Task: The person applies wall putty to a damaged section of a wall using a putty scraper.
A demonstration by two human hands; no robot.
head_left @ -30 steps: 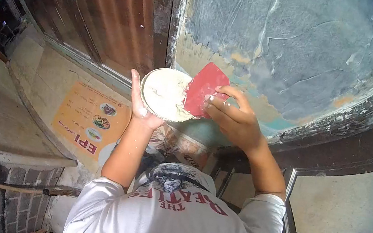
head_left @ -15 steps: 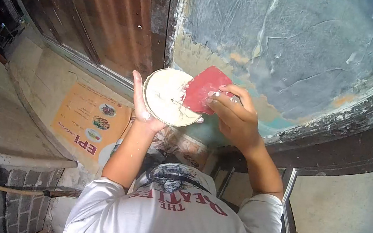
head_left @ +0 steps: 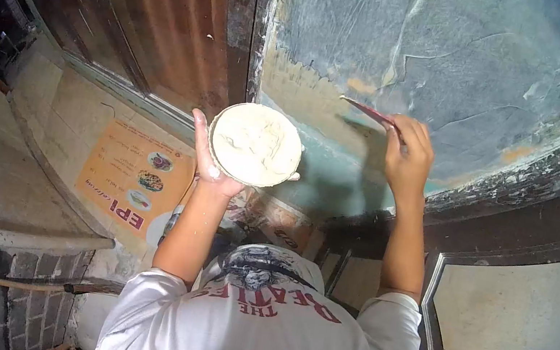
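My left hand [head_left: 212, 164] grips a round white tub of putty [head_left: 256, 143] by its rim, held up in front of me with its pale, creamy filling showing. My right hand [head_left: 408, 155] is shut on a red plastic scraper [head_left: 371, 111], seen edge-on and pressed against the wall surface [head_left: 459, 64]. That surface is grey-blue with streaks of dried filler, and tan and teal patches along its lower edge near the scraper.
A dark brown corrugated door panel [head_left: 166, 18] stands left of the wall patch. Below are an orange poster [head_left: 132, 181] on a pale wall, a dark wooden frame with a cream panel [head_left: 507, 314] at right, and brickwork [head_left: 4, 300] at lower left.
My right hand lifted the red scraper off the tub and moved it right and up onto the wall. The tub in my left hand tilted slightly toward me.
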